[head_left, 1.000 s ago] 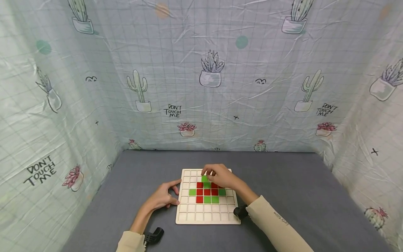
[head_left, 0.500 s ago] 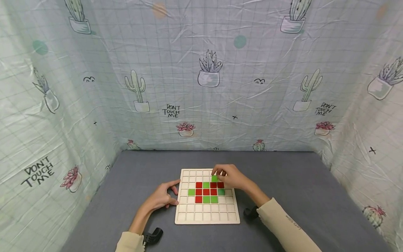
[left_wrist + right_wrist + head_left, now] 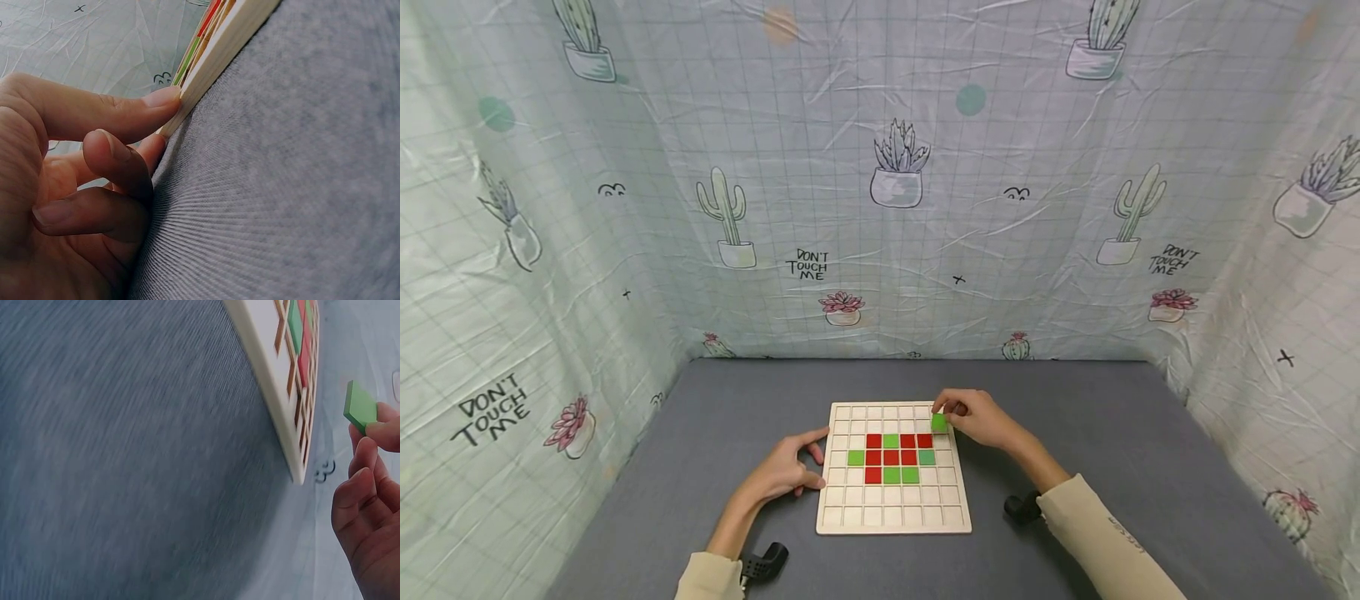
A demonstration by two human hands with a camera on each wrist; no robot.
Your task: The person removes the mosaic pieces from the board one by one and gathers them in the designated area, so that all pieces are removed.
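Observation:
A pale wooden grid board lies flat on the table, with red tiles and green tiles set in its middle squares. My right hand pinches a green square tile between thumb and fingertips above the board's upper right part. The right wrist view shows this green tile tilted and held apart from the board. My left hand spreads thumb and index finger along the board's left edge. In the left wrist view the thumb presses that edge, while other fingers are bent beneath.
A grey cloth covers the table. Cactus-printed curtains stand behind it and on both sides. A black wrist device is on the left arm, and another black device on the right.
My right hand has moved right across the board's upper part with the green tile, uncovering the red tiles on the right. My left hand stays at the edge.

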